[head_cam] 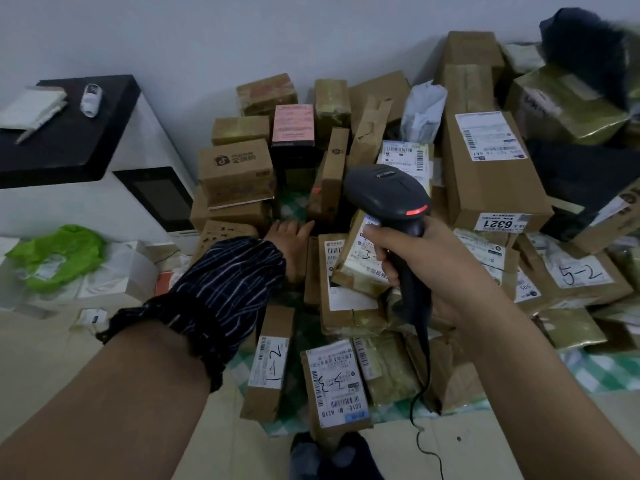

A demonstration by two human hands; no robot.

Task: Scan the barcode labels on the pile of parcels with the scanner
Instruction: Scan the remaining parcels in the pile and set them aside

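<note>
On the far left stands a black-topped cabinet (69,140), with a green bag (55,254) nearer on the floor. The left hand (291,237) reaches into the middle of the pile of parcels (485,188), fingers stretched loosely and gripping nothing. Just right of it, the right hand (433,268) curls round the handle of the scanner (388,192), whose head hangs above a tilted labelled parcel (360,251).

light: dim, flat, bluish; soft shadows | glare: none | focus: soft, dark object (585,46) top right blurred | edges: wide-angle bending
</note>
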